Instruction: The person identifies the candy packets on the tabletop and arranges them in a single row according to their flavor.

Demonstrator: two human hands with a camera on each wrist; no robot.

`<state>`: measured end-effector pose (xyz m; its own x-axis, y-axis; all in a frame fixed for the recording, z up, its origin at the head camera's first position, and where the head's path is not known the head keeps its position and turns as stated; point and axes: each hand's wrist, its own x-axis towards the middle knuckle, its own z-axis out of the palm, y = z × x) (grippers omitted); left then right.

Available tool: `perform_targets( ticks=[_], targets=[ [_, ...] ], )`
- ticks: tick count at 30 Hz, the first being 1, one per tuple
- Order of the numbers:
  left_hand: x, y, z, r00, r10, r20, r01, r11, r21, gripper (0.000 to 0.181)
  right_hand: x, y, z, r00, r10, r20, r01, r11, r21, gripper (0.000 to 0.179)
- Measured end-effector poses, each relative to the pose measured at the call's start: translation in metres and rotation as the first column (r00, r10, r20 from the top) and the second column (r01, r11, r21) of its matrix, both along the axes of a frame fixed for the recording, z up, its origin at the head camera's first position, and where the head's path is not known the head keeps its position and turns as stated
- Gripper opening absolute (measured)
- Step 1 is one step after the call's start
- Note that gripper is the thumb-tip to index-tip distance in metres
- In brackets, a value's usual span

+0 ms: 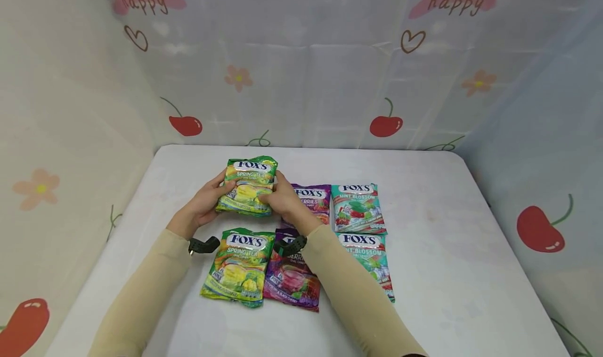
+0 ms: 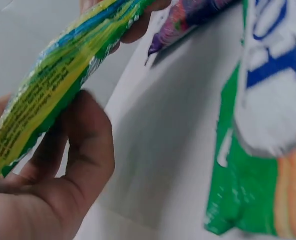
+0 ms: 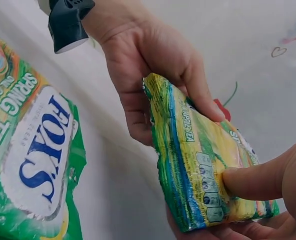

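Both hands hold one green and yellow Spring Tea candy bag (image 1: 248,185) above the back left part of the table. My left hand (image 1: 203,204) grips its left edge, and the thumb lies over the front in the right wrist view. On the opposite edge, my right hand (image 1: 285,200) pinches the bag, its thumb (image 3: 258,179) pressed on the printed face. A second Spring Tea candy bag (image 1: 241,265) lies flat in front of the held one. Beside it is a purple berries candy bag (image 1: 292,278), partly covered by the right wrist strap.
Another purple berries candy bag (image 1: 314,196) lies behind the right forearm. Two teal Mint Blossom candy bags, one at the back (image 1: 358,210) and one nearer (image 1: 372,260), lie to the right. The white table (image 1: 438,252) meets a printed curtain (image 1: 306,95) at the back.
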<state>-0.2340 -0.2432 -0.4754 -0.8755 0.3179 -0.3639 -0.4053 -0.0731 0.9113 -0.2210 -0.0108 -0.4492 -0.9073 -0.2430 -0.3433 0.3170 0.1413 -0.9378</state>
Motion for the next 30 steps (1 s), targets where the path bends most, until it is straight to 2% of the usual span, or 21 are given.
perform_targets(
  ticks=[7, 11, 15, 19, 22, 30],
  targets=[
    [-0.010, -0.005, 0.011, 0.999, 0.008, 0.034, -0.013, 0.989, 0.146, 0.067, -0.011, -0.010, 0.007, 0.996, -0.068, 0.057, 0.072, 0.995, -0.063, 0.078],
    [-0.018, -0.012, 0.016, 0.997, 0.043, 0.069, -0.056, 0.979, 0.196, 0.069, -0.017, -0.017, 0.011, 0.992, -0.110, 0.063, 0.115, 0.990, -0.083, 0.077],
    [-0.028, -0.021, 0.021, 0.988, 0.108, 0.107, -0.130, 0.965, 0.228, 0.070, -0.022, -0.025, 0.014, 0.987, -0.148, 0.068, 0.156, 0.980, -0.126, 0.070],
    [-0.038, -0.034, 0.026, 0.983, 0.144, 0.117, -0.169, 0.955, 0.244, 0.068, -0.027, -0.037, 0.014, 0.981, -0.171, 0.093, 0.187, 0.962, -0.198, 0.058],
    [-0.045, -0.044, 0.030, 0.984, 0.146, 0.099, -0.165, 0.958, 0.233, 0.066, -0.032, -0.048, 0.014, 0.978, -0.176, 0.111, 0.198, 0.952, -0.235, 0.051],
    [-0.063, -0.060, 0.035, 0.985, 0.162, 0.056, -0.170, 0.963, 0.209, 0.068, -0.043, -0.065, 0.018, 0.974, -0.184, 0.133, 0.213, 0.943, -0.257, 0.050]
  ],
)
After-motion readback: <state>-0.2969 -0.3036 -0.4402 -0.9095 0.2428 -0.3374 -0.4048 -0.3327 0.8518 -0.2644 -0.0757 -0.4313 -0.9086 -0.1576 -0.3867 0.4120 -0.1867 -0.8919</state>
